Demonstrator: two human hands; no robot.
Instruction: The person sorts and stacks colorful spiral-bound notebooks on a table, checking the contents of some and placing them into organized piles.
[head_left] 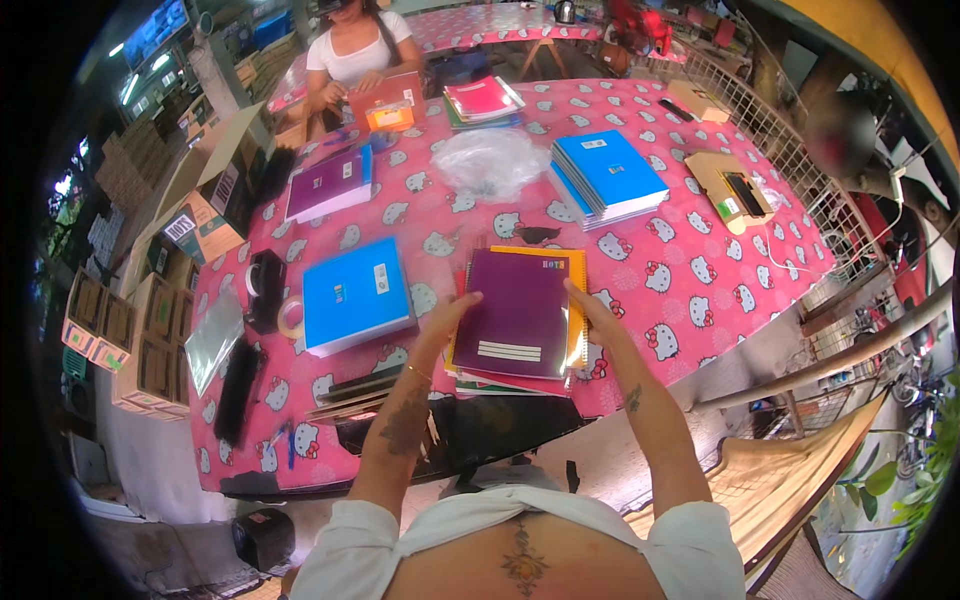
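Observation:
A stack of notebooks with a purple notebook [515,315] on top lies in front of me near the table's front edge. Beneath it, a yellow spiral notebook [579,335] sticks out at the right and back, and more edges show at the bottom. My left hand [452,318] grips the stack's left side, its thumb on the purple cover. On the opposite side my right hand [597,318] holds it likewise, the thumb at the cover's edge and the other fingers partly hidden. To the left sits a pile of blue notebooks [350,290].
More blue notebooks [610,170], purple notebooks [328,182] and crumpled clear plastic [490,162] lie farther back on the pink tablecloth [640,290]. A tape roll [291,318] and black tape dispenser [266,290] stand left. Across the table, a person [360,55] handles a reddish-brown notebook [385,95].

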